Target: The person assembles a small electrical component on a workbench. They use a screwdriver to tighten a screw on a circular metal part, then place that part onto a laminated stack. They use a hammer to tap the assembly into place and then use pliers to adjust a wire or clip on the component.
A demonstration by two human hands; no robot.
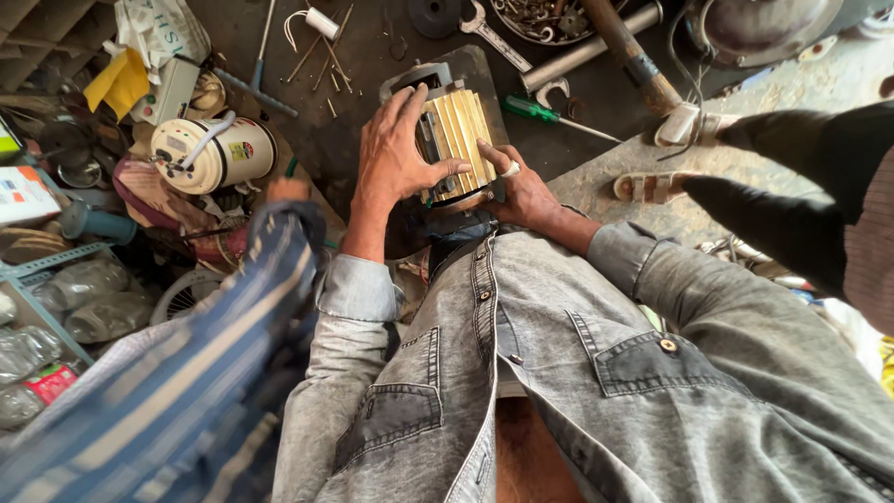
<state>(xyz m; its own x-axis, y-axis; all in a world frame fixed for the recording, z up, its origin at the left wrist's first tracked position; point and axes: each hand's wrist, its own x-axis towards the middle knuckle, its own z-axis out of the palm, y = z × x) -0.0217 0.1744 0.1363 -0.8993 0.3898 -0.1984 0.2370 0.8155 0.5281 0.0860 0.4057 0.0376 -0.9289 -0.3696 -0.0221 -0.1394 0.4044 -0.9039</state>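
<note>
I see a dark bench [372, 56] littered with tools; on it, before my chest, sits a motor [452, 140] with yellowish ribbed casing; my left hand [396, 154] lies spread over its left side, gripping; my right hand [521, 191] clasps its right edge; a green screwdriver [535, 112] lies just beyond

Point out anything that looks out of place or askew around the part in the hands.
The left hand and right hand grip a ribbed yellowish motor body. Around it, a green-handled screwdriver, spanner and thin rods lie scattered at random angles.
</note>
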